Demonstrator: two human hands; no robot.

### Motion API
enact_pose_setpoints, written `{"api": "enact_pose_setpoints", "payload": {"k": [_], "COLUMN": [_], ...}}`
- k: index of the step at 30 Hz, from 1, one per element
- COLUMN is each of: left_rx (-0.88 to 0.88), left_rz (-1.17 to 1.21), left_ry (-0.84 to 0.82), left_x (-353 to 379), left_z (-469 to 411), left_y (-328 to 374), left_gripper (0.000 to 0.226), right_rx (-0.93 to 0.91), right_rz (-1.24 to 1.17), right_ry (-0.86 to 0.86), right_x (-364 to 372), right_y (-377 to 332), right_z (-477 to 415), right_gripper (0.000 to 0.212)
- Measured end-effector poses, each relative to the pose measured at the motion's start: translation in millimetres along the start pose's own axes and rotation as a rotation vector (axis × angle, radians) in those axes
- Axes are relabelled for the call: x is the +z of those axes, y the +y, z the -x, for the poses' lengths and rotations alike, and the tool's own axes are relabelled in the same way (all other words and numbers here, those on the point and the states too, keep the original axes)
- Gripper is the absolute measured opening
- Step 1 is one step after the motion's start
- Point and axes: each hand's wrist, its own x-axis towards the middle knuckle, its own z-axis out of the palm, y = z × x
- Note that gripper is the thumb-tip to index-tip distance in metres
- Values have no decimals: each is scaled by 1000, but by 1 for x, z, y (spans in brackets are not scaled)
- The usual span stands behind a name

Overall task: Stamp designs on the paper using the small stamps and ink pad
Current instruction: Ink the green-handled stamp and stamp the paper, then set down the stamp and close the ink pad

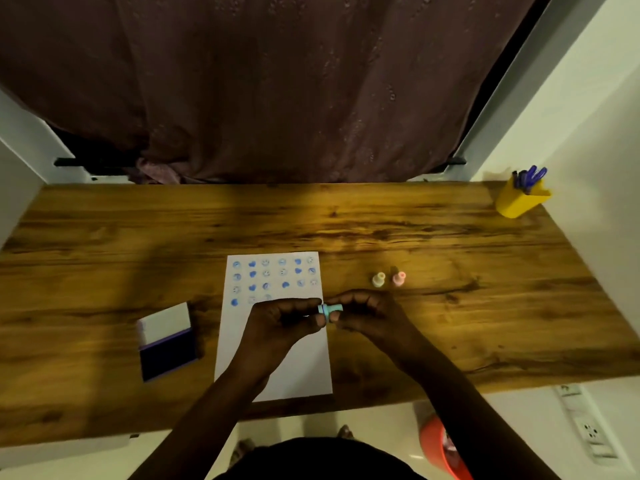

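Pinching a blue stamp (330,309) between them, the left hand (282,322) and right hand (367,311) met above the paper (277,358), at its right edge. The ink pad (168,342) lay open left; two stamps (388,279) stood right.

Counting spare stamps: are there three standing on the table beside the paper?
No, only two, a yellow stamp and a pink stamp; both hands hold the blue stamp.

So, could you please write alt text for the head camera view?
Both hands, left hand and right hand, hold a small blue stamp above a partly stamped paper on a wooden table; an open ink pad lies left.
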Motion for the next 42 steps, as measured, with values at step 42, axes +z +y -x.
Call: {"api": "enact_pose_setpoints", "payload": {"k": [42], "left_rx": [-249], "left_rz": [-166], "left_ry": [155], "left_x": [95], "left_z": [-2], "left_y": [-28], "left_gripper": [28], "right_rx": [40], "right_rz": [1052], "right_ry": [213], "right_x": [-179], "right_y": [61], "right_z": [-65], "right_gripper": [36]}}
